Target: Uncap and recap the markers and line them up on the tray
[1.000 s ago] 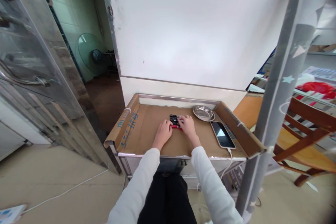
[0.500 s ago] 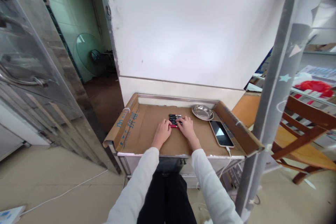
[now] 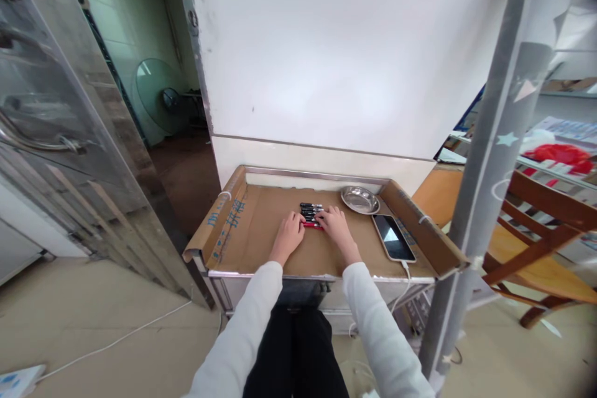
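Several black pens (image 3: 310, 211) lie side by side on a cardboard-lined table, with a red pen (image 3: 313, 226) nearest me. The row runs left to right. My left hand (image 3: 289, 235) rests at the left ends of the nearer pens, its fingers curled and closed against them. Over the right ends, my right hand (image 3: 336, 227) has its fingertips bent down and drawn together on the pens. Part of the nearer pens is hidden by my fingers, so I cannot tell exactly which ones each hand grips.
A shiny round metal dish (image 3: 360, 199) sits at the back right. In front of it lies a phone (image 3: 394, 237) with a white charging cable (image 3: 407, 270). Raised cardboard flaps (image 3: 422, 224) border the table's sides. A grey post (image 3: 489, 155) and wooden chair (image 3: 541, 242) stand to the right.
My right hand has shifted slightly to the right, uncovering more of the pens' right part. The left hand and the row of pens look unmoved.
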### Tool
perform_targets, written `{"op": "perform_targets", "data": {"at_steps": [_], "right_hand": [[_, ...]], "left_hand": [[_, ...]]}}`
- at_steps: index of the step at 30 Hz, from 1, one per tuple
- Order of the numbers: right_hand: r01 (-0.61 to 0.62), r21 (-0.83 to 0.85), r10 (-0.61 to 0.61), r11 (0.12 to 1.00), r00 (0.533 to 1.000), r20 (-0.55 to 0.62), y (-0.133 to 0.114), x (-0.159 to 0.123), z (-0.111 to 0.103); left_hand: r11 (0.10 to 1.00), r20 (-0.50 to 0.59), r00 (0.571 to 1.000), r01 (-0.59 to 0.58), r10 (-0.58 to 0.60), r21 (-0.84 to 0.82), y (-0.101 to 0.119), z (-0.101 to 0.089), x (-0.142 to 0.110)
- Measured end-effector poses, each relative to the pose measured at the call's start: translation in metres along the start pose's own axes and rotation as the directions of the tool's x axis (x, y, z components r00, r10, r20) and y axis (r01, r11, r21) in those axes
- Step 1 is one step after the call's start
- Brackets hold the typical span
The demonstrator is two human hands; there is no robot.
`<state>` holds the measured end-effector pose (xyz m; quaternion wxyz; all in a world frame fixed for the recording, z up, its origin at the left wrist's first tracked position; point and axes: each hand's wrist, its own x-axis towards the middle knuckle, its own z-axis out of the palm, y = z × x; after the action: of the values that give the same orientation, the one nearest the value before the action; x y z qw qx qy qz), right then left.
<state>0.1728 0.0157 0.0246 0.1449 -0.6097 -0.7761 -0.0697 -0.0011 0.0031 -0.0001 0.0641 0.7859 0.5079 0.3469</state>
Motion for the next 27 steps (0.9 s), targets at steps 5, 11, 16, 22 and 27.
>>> {"op": "perform_targets", "data": {"at_steps": [5,11,16,22,27], "right_hand": [[0.034,0.035,-0.036,0.999,0.999,0.035,0.003,0.005,0.000],[0.066,0.064,-0.070,0.996,0.996,0.064,0.003,0.011,0.001],[0.080,0.055,-0.085,0.995,0.991,0.108,-0.003,0.012,-0.003],[0.074,0.047,-0.080,0.996,0.989,0.126,-0.010,0.014,-0.006],[0.024,0.050,-0.032,0.998,0.986,0.166,-0.019,0.022,-0.011]], "left_hand": [[1.000,0.005,1.000,-0.003,0.003,-0.021,0.000,0.000,0.000],[0.999,0.019,0.999,-0.039,0.038,0.034,-0.001,0.002,0.001],[0.997,0.059,0.998,-0.024,0.020,0.076,0.000,0.001,0.001],[0.999,0.036,0.999,-0.036,0.035,0.009,-0.001,0.002,0.002],[1.000,0.018,1.000,-0.016,0.017,-0.019,-0.004,0.005,0.003]]}}
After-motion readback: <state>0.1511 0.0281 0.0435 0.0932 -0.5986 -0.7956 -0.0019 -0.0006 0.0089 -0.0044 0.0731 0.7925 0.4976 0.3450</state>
